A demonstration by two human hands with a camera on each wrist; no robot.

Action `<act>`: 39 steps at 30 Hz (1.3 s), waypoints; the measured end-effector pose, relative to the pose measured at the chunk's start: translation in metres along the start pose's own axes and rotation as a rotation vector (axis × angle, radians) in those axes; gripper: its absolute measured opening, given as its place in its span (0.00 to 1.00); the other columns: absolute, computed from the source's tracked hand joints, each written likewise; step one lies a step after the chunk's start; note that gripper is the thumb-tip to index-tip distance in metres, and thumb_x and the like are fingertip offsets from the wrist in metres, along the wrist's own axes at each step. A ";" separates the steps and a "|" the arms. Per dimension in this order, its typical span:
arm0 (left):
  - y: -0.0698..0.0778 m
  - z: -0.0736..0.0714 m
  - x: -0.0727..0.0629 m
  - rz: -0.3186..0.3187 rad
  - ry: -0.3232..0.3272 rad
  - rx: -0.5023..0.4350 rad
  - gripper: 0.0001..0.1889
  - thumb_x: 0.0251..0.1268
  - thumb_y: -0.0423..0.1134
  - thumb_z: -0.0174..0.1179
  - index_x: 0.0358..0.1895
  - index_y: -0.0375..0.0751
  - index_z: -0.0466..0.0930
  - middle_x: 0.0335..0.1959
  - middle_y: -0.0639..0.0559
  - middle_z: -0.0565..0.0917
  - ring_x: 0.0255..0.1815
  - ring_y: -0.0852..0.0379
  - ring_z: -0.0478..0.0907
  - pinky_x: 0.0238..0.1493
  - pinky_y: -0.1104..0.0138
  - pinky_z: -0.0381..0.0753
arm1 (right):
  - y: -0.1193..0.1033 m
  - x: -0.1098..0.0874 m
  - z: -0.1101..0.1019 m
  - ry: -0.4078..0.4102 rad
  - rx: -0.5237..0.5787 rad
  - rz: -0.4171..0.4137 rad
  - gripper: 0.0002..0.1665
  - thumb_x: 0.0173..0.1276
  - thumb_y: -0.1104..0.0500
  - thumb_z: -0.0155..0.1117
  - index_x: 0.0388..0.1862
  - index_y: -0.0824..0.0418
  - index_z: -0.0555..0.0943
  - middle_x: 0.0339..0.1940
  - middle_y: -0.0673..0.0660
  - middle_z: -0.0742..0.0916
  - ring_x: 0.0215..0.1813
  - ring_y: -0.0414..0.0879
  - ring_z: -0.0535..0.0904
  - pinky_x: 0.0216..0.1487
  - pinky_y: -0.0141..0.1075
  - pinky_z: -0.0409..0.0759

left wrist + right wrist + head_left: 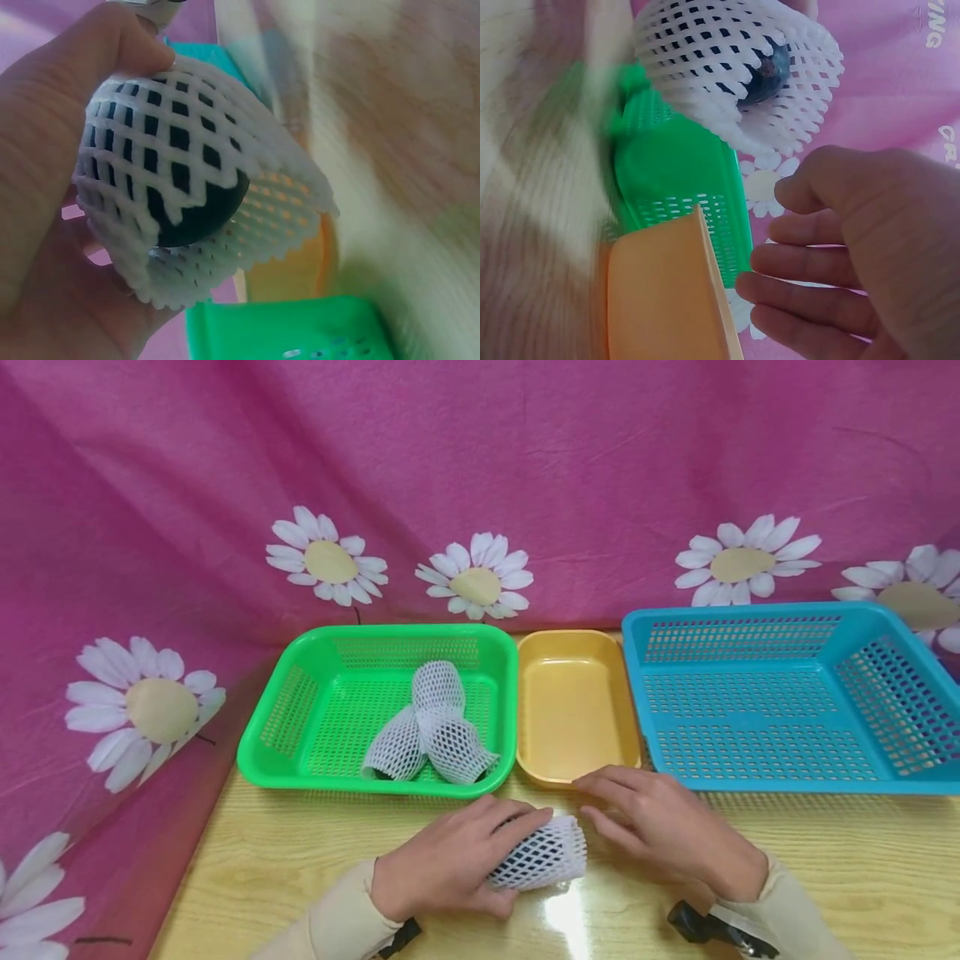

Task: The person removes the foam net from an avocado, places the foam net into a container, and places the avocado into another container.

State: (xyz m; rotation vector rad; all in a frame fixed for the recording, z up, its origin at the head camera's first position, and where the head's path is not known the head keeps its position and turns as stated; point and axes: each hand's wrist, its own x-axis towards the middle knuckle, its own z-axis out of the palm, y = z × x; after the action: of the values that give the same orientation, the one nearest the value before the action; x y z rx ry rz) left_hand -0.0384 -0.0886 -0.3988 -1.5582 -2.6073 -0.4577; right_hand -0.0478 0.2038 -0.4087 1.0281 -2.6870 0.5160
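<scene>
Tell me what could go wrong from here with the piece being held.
1. The dark round item might slide out of the white mesh sleeve: its surface shows at the sleeve's open end while the left grip holds them.
2. The right grip, close to the yellow tray's near rim, could nudge that tray.

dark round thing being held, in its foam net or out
In: the white foam net surrounds the dark round thing, which shows through the mesh and at the net's open end in both wrist views.
</scene>
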 end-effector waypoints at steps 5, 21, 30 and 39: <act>-0.002 0.009 -0.001 0.005 0.005 0.010 0.46 0.53 0.53 0.74 0.76 0.44 0.67 0.64 0.53 0.80 0.55 0.59 0.79 0.58 0.69 0.83 | -0.001 -0.003 0.004 0.013 0.013 -0.032 0.18 0.64 0.55 0.75 0.53 0.54 0.88 0.44 0.46 0.91 0.43 0.38 0.88 0.43 0.36 0.88; -0.011 0.032 -0.001 -0.083 -0.070 -0.048 0.45 0.56 0.52 0.71 0.78 0.46 0.64 0.70 0.52 0.77 0.65 0.58 0.77 0.67 0.64 0.80 | 0.003 -0.012 0.019 -0.040 0.048 -0.095 0.06 0.65 0.57 0.72 0.40 0.52 0.88 0.38 0.43 0.89 0.40 0.34 0.85 0.41 0.32 0.86; -0.017 0.041 0.002 -0.108 -0.100 -0.070 0.45 0.57 0.52 0.70 0.79 0.46 0.63 0.72 0.52 0.75 0.71 0.56 0.75 0.72 0.63 0.77 | 0.005 -0.016 0.025 -0.058 0.104 -0.090 0.08 0.65 0.54 0.74 0.43 0.51 0.88 0.39 0.42 0.89 0.41 0.32 0.84 0.41 0.29 0.85; -0.020 0.046 0.008 -0.086 -0.098 -0.079 0.44 0.58 0.51 0.69 0.78 0.45 0.64 0.73 0.52 0.75 0.71 0.57 0.75 0.72 0.64 0.77 | 0.008 -0.016 0.030 -0.031 0.113 -0.124 0.10 0.63 0.55 0.75 0.44 0.51 0.88 0.39 0.41 0.88 0.40 0.31 0.82 0.40 0.26 0.83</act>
State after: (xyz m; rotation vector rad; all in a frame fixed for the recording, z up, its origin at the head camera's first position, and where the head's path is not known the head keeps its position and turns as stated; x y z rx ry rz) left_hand -0.0549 -0.0774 -0.4457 -1.5334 -2.7710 -0.5086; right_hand -0.0439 0.2072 -0.4431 1.2332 -2.6250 0.6389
